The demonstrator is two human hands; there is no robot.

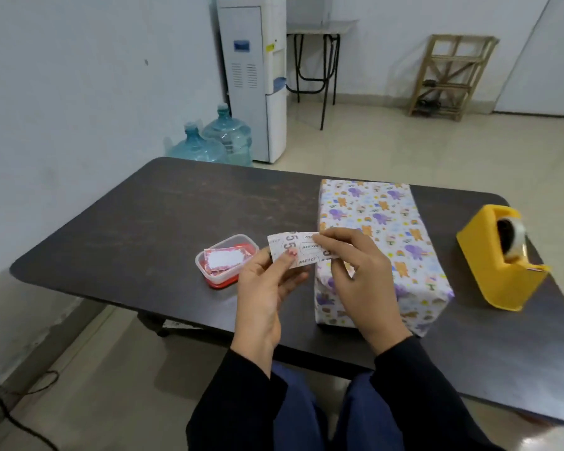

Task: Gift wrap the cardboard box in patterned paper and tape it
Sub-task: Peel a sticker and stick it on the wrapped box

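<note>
The box (381, 222) lies lengthwise on the dark table (144, 229), right of centre, its long axis running away from the person. Every visible face is covered in patterned paper (401, 203): white, printed with purple elephants, orange bears and small rainbows. On the near end face the paper is folded into flaps that meet at angled creases. That near end sits close to the table's near edge; the far end stops short of the far edge.

Just in front of the box's near left corner, both hands hold a label strip (298, 252) printed "METO" above the tabletop. The left hand (267, 288) pinches the strip's left part between thumb and forefinger, the other fingers curled behind it. The right hand (358, 275) pinches the right end with thumb and fingertips, the remaining fingers bent under.

Left of the hands stands a clear plastic container (198, 262) on a red lid, holding small papers. Right of the box, across a bare band of tabletop, a yellow tape dispenser (498, 262) sits by the table's right edge. The left half and far left of the table lie open.
</note>
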